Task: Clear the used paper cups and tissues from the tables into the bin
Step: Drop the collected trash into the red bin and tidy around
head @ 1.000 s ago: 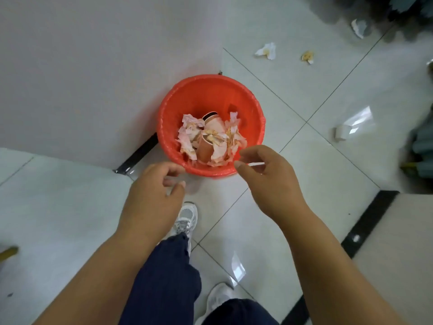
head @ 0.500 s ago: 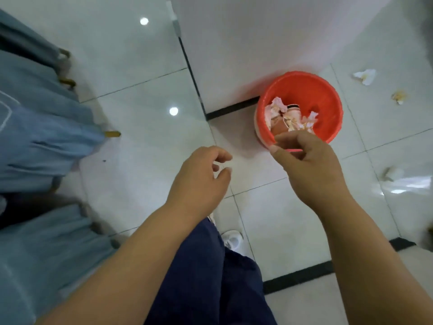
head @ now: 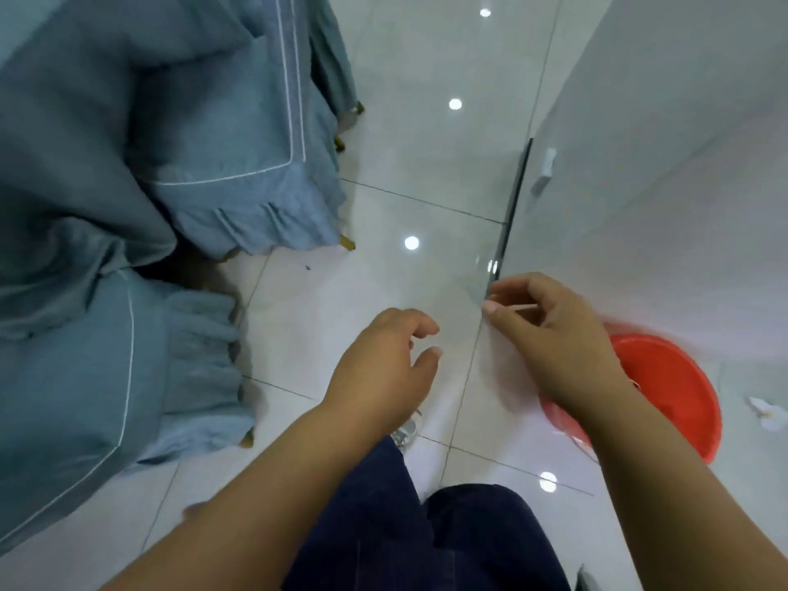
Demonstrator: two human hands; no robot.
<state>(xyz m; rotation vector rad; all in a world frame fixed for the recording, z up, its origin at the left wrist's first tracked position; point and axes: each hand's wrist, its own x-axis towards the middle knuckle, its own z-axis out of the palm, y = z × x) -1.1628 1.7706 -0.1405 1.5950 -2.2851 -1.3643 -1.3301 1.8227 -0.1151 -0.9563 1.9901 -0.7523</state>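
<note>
The red plastic bin (head: 676, 388) stands on the white tiled floor at the right, half hidden behind my right forearm; its contents do not show. My right hand (head: 554, 334) hovers up and left of the bin, fingers curled, pinching a thin white stick-like scrap (head: 525, 307). My left hand (head: 383, 368) hangs in the middle of the view with loosely curled fingers and holds nothing. A crumpled tissue (head: 763, 410) lies on the floor just right of the bin.
Chairs in blue-grey fabric covers (head: 221, 134) fill the left side, with gold legs showing. A white wall or pillar (head: 661, 164) with a dark base strip rises at the right. My dark trousers (head: 418, 535) and a white shoe (head: 407, 432) are below.
The view has swung left: the bin slid from the centre to the right edge, and the covered chairs came into sight. Both hands kept their poses and moved away from the bin.
</note>
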